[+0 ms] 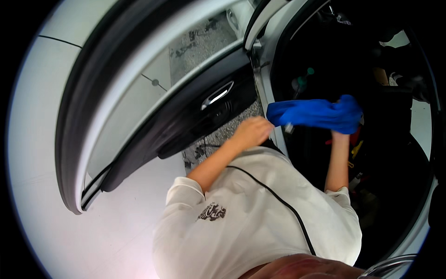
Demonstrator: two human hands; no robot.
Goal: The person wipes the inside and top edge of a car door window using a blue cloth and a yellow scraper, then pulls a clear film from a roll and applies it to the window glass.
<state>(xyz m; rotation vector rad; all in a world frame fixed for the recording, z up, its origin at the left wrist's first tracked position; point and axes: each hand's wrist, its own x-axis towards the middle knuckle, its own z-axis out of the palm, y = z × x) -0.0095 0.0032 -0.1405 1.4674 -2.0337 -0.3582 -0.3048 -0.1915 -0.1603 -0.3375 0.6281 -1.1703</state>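
Note:
A blue cloth (pixel 306 113) stretches sideways before me, at the open doorway of a car. My left hand (pixel 254 130) has its fingers closed at the cloth's left end and is somewhat blurred. At the other end, folds of the cloth wrap over my right hand (pixel 338 135), so that only the wrist area shows and its fingers are largely hidden. The cloth looks taut between the two hands. Just below its left part is a small pale object (pixel 289 128) that I cannot make out.
The open car door (pixel 181 115), with a chrome inner handle (pixel 217 96), stands to my left. Inside the dark car are a bottle with a green top (pixel 301 82) and a yellow item (pixel 356 149). A black cable (pixel 278 197) runs down over my pale shirt.

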